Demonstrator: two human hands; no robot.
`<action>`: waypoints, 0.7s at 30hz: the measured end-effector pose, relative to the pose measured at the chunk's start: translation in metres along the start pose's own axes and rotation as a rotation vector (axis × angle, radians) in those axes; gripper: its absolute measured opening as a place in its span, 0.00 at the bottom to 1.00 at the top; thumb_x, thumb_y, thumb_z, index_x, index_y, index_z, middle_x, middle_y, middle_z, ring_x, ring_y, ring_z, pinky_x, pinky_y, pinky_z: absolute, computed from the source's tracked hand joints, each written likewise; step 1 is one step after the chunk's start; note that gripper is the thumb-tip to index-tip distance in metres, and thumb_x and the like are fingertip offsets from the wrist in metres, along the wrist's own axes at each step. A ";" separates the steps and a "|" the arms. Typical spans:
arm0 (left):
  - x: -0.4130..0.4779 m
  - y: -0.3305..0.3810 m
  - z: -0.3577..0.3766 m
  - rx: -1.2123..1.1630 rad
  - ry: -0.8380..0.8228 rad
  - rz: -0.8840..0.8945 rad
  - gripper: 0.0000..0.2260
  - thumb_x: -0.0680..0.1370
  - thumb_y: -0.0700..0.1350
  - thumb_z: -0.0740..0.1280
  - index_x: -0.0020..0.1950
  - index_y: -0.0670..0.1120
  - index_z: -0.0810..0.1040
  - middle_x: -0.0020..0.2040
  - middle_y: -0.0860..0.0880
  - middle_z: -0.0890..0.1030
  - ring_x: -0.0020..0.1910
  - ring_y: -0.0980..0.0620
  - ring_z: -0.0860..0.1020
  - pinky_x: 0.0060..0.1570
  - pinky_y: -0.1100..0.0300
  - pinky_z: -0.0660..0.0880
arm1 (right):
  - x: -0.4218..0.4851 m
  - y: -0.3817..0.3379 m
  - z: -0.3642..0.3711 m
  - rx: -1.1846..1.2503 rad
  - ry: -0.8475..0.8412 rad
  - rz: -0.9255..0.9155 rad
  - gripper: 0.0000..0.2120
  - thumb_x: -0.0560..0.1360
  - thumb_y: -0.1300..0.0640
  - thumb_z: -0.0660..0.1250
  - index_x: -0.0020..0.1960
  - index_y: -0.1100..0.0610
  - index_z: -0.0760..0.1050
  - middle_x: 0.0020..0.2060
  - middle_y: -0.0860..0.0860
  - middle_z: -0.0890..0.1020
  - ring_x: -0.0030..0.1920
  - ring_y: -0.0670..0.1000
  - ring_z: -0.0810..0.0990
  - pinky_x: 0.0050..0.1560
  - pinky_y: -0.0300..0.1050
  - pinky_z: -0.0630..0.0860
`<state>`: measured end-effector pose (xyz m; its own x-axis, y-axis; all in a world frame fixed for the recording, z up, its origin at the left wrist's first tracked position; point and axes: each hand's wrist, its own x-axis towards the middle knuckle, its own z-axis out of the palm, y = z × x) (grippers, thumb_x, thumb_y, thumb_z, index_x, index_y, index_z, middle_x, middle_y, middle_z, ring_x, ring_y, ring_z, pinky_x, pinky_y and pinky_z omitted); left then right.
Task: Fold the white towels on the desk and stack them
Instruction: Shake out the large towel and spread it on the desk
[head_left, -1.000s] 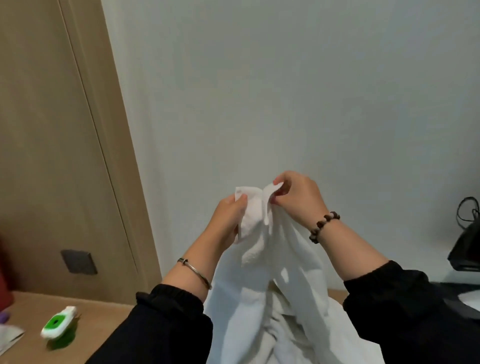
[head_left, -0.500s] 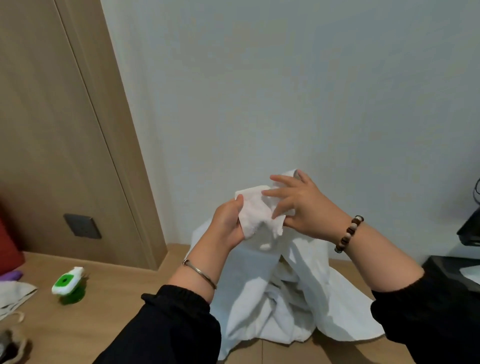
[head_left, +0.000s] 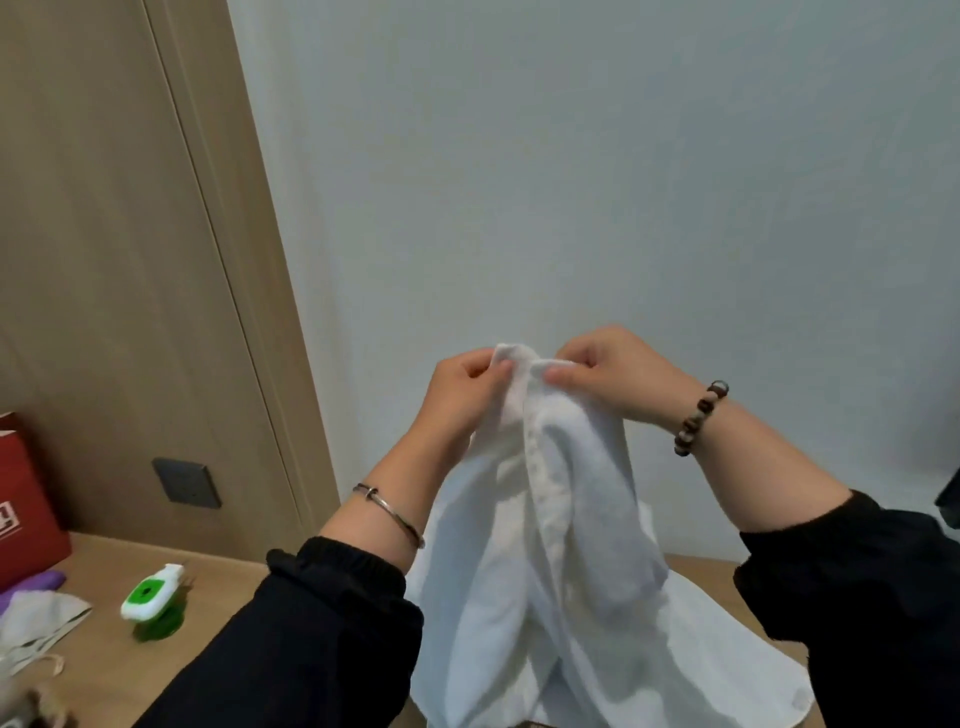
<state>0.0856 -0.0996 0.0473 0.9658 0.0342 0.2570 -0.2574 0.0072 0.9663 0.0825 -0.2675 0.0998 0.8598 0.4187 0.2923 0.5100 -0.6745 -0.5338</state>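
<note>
So you've got the white towel (head_left: 561, 545) held up in front of the pale wall (head_left: 571, 156); it's soft, nubbly terry with a stitched hem running down the middle fold, and it hangs in long loose pleats. Your left hand (head_left: 462, 395) has its thumb and curled fingers pinching the top edge; your right hand (head_left: 618, 384) is clamped onto the same edge just beside it, knuckles up, so the two grips nearly touch. The lower part of the towel spills onto the wood-grain desk (head_left: 223, 623) between your forearms and bunches there.

Hard to read: the towel's corners are lost in the folds, its bottom runs off the frame, and your black sleeves (head_left: 332, 623) cover part of the desk; I can't tell if more towels lie under the heap.

On your wrists: a thin metal bangle (head_left: 389, 512) on the left, a string of brown wooden beads (head_left: 698, 418) on the right.

Off to the left on the desk sits a small green-and-white plastic thing (head_left: 150, 597), a bit blurred; farther left a crumpled whitish cloth (head_left: 36, 623), something purple (head_left: 31, 582) and a glossy red bag (head_left: 26, 509), all cut by the edge. Behind them a tan wood panel (head_left: 104, 260) carries a dark grey wall socket (head_left: 187, 483); a dark object (head_left: 948, 504) pokes in at the right edge, too clipped to name.
</note>
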 end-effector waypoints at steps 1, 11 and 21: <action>-0.005 -0.006 0.000 -0.036 0.025 -0.024 0.09 0.78 0.37 0.64 0.43 0.44 0.82 0.39 0.46 0.81 0.37 0.52 0.76 0.38 0.62 0.73 | 0.000 0.006 0.008 -0.006 -0.031 0.033 0.19 0.76 0.53 0.67 0.31 0.62 0.71 0.27 0.52 0.67 0.29 0.47 0.64 0.27 0.38 0.58; -0.035 -0.040 0.016 -0.182 0.020 -0.193 0.04 0.76 0.45 0.67 0.44 0.48 0.82 0.37 0.49 0.83 0.34 0.53 0.78 0.36 0.60 0.74 | -0.010 0.024 0.053 0.378 0.140 0.249 0.12 0.73 0.58 0.69 0.30 0.55 0.75 0.24 0.45 0.74 0.25 0.40 0.70 0.26 0.32 0.66; -0.041 -0.043 0.020 -0.194 -0.024 -0.222 0.06 0.77 0.40 0.65 0.48 0.43 0.82 0.40 0.43 0.80 0.39 0.47 0.71 0.39 0.56 0.68 | -0.013 0.025 0.058 0.305 0.160 0.229 0.06 0.69 0.60 0.73 0.35 0.57 0.78 0.28 0.48 0.77 0.29 0.42 0.72 0.27 0.29 0.67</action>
<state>0.0577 -0.1215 -0.0043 0.9990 -0.0130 0.0420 -0.0385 0.2025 0.9785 0.0831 -0.2549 0.0367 0.9558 0.1627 0.2448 0.2940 -0.5179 -0.8034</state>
